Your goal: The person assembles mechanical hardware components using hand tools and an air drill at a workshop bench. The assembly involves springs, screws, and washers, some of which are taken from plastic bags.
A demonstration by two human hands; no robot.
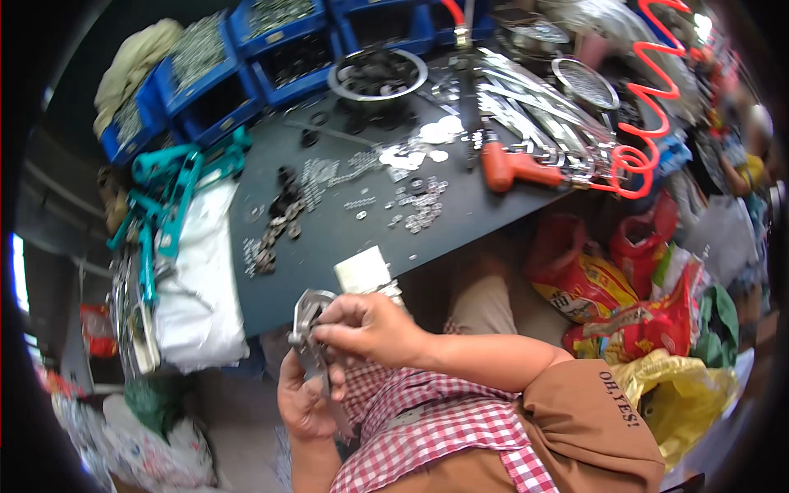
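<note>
My left hand is closed around a long grey metal tool part, held upright over my lap. The part has a curved, hook-like upper end and a narrow tail pointing down past my palm. From the right, my right hand reaches across with thumb and fingers pinched together at the part's upper end. Whatever small thing may sit between those fingertips is hidden. Just beyond my hands, a pale square block or pad lies at the table's near edge. Small metal rings and nuts are scattered farther back.
An orange-red power driver lies at the table's right, with a coiled red hose. Long metal strips pile behind it. Blue bins of small parts and a metal bowl line the back. Teal tool bodies are at left.
</note>
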